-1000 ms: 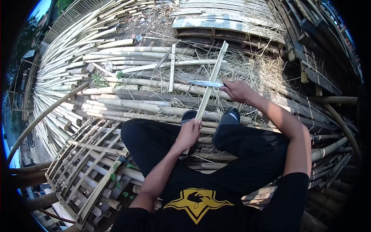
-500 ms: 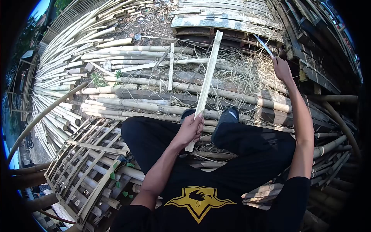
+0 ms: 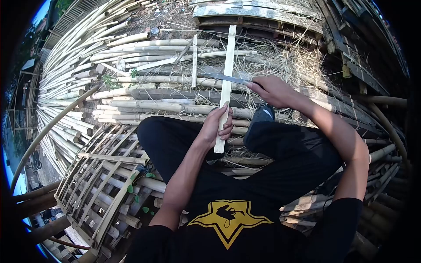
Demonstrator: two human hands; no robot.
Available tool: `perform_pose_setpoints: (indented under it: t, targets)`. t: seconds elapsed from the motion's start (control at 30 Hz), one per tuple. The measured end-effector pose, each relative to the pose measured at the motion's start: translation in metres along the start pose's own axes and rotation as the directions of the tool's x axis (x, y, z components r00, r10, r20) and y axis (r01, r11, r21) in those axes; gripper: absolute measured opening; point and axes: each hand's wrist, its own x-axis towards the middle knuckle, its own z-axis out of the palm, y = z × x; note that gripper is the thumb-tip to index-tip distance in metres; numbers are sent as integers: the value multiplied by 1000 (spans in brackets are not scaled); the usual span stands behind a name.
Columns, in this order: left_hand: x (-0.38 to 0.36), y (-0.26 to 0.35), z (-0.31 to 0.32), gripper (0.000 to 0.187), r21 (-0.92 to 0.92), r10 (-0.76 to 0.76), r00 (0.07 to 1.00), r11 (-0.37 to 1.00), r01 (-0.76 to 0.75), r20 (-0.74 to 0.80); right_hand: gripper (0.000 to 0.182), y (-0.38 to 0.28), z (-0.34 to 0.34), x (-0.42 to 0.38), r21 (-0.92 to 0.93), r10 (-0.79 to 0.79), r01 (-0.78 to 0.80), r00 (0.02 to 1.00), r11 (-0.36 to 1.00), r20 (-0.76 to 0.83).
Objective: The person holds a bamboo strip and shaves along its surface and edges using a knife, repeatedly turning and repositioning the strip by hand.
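A long, pale bamboo strip stands out from my left hand, whose fingers are wrapped round its lower part. Its short bottom end sticks out below the fist. My right hand is closed on the handle of a knife; the fingers hide most of that handle. The blade points left and lies across the strip in this view, above my left hand. Beyond the blade tip, a shorter bamboo slat rests on the poles.
Bamboo poles lie in rows before my crossed legs, with straw-like shavings among them. A woven bamboo lattice sits at my left. Stacked planks stand at the back, and dark timbers at the right.
My right hand has swung the knife from the far right down and left, to the bamboo strip. My left hand has risen slightly, and the strip now stands more upright.
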Motion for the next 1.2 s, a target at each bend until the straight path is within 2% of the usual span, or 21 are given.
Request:
perform_pose_setpoints:
  t: [0.03,0.1,0.13,0.2,0.23,0.27,0.33,0.37,0.47,0.53,0.63,0.8,0.87,0.9,0.93,1.0,1.03,1.07,1.13,1.17,1.2]
  targets:
    - [2,-2,-3,29,-20,2,1000,1000,-2,9,49,3,4,1,1,-4,4,1000,1000,3]
    - [4,-3,-4,28,-39,17,1000,999,-17,-1,55,7,7,4,216,258,-275,961,937,104]
    - [5,-3,-4,27,-61,30,1000,998,-30,-8,55,12,10,7,210,254,-272,961,939,109]
    - [7,-4,-5,23,-84,41,999,996,-43,-23,48,15,14,13,563,383,-379,916,735,116]
    - [8,-4,-5,21,-49,52,998,997,-54,-45,38,10,14,12,735,401,-374,903,565,152]
    - [9,-4,-4,20,-9,63,996,998,-63,-62,38,4,13,15,735,400,-375,904,565,154]
    - [7,-5,3,17,7,62,994,998,-61,-91,41,-4,13,17,847,419,-382,882,370,215]
    - [6,-5,6,15,50,76,992,996,-71,-106,40,3,18,21,865,421,-375,880,334,219]
    - [8,-11,8,15,119,116,985,988,-101,-128,39,-14,19,28,826,516,-399,842,398,158]
    - [13,-16,9,16,145,146,980,981,-127,-133,41,-14,24,31,846,526,-380,839,375,144]
    - [17,-24,17,19,222,230,965,955,-198,-127,45,-18,29,31,771,531,-389,843,504,79]
    - [27,-38,20,20,336,268,961,913,-231,-67,48,-22,36,30,713,543,-397,839,578,28]
    - [29,-45,21,26,432,299,952,869,-243,-67,48,-19,44,31,666,550,-370,832,647,-71]
    - [31,-46,19,33,496,308,951,832,-248,-41,44,-21,46,31,666,526,-338,845,665,-96]
    - [32,-48,18,33,499,308,950,831,-248,-41,44,-22,46,29,667,525,-336,846,665,-96]
    - [34,-50,20,39,630,363,930,712,-311,50,39,-25,42,27,579,431,-270,888,770,-159]
    - [33,-44,17,56,710,273,961,667,-226,50,35,-21,46,31,576,375,-221,913,787,-162]
    - [33,-42,16,56,712,274,960,665,-227,51,35,-18,44,32,577,374,-218,913,787,-165]
    - [35,-40,13,74,729,397,917,622,-285,20,37,-20,33,31,389,281,-202,946,899,-158]
    - [42,-39,-2,83,875,481,875,401,-271,51,37,-17,31,31,388,278,-198,947,900,-163]
    - [37,-31,0,73,840,511,858,488,-238,-53,34,-12,30,31,336,229,-150,951,930,-207]
